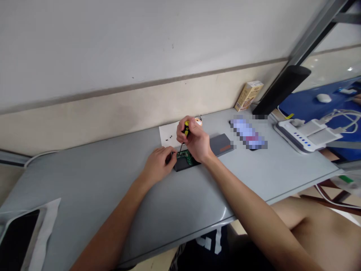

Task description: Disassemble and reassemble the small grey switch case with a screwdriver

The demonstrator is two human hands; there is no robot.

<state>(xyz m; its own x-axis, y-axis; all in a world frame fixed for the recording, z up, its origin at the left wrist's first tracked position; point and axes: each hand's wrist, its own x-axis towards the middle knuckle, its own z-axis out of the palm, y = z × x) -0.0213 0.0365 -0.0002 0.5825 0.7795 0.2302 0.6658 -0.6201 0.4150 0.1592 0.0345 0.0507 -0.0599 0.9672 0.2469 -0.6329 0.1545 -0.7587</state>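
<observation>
My right hand [196,141] is wrapped round a yellow and black screwdriver [186,129]. Its thin shaft points down onto a green circuit board [188,158] set in an open black casing [182,164]. My left hand [160,163] steadies the casing's left end, fingers pinched on its edge. Just behind lies a white sheet of paper [166,132] with several small dark screws [169,138] on it. A grey flat cover or box [221,145] with an orange mark rests to the right of the casing, partly hidden by my right hand.
A phone with a blurred screen [248,132] lies right of the grey piece. Beyond it stand a yellow carton [248,96], a black cylinder [282,90] and a white power strip [304,135] with cables. A dark-screened device [19,237] sits at the table's [96,188] left front.
</observation>
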